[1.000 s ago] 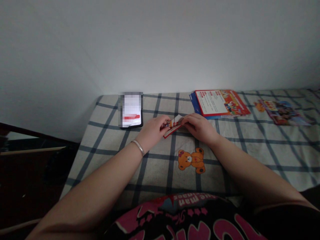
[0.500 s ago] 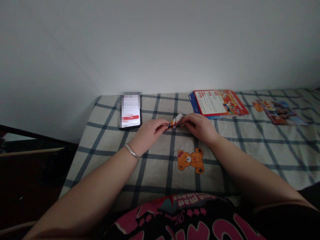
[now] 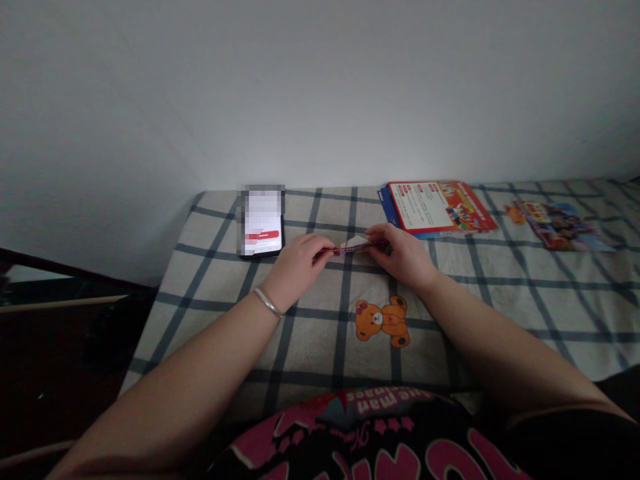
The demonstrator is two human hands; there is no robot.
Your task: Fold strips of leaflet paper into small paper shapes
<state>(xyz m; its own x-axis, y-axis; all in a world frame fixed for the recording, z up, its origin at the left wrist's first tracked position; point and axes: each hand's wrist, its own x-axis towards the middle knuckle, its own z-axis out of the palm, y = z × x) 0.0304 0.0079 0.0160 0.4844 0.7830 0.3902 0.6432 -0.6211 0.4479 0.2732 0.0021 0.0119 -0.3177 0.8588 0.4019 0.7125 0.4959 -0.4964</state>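
Note:
A small folded piece of printed paper, red and white, is held flat and low over the checked bed sheet. My left hand, with a silver bangle on the wrist, pinches its left end. The paper's right end is pinched by my right hand. Both hands have their fingers closed on the paper, just above the sheet.
A lit phone lies at the back left of the bed, near my left hand. A stack of red and blue leaflets and another leaflet lie at the back right. A white wall runs behind; the bed's left edge drops to a dark floor.
The paper has been folded flatter and narrower between my hands, going from a raised, open shape to a thin strip. Both hands stayed in nearly the same place.

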